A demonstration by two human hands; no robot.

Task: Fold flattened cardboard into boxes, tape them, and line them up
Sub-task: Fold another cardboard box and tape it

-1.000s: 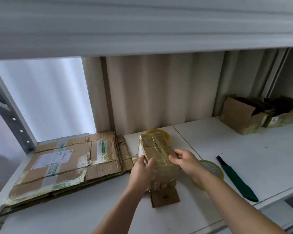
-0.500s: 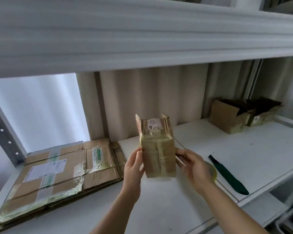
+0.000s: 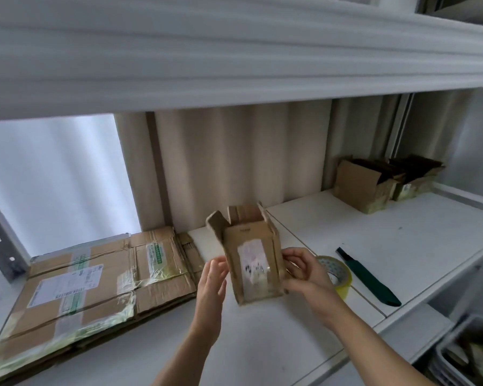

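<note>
since the small cardboard box (image 3: 253, 263), raised above the shelf (image 3: 402, 240), looks light and thin-walled, the right hand (image 3: 304, 274) grips its side while the open left hand (image 3: 211, 282) steadies it, best held by the stiff corners.

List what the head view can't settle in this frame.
- Small box: its underside faces away, so any tape there is hidden.
- Left hand: motion-blurred; contact with the box unclear.
- Tape roll: partly behind the right hand.
- Bin: cut off by the frame edge.
</note>
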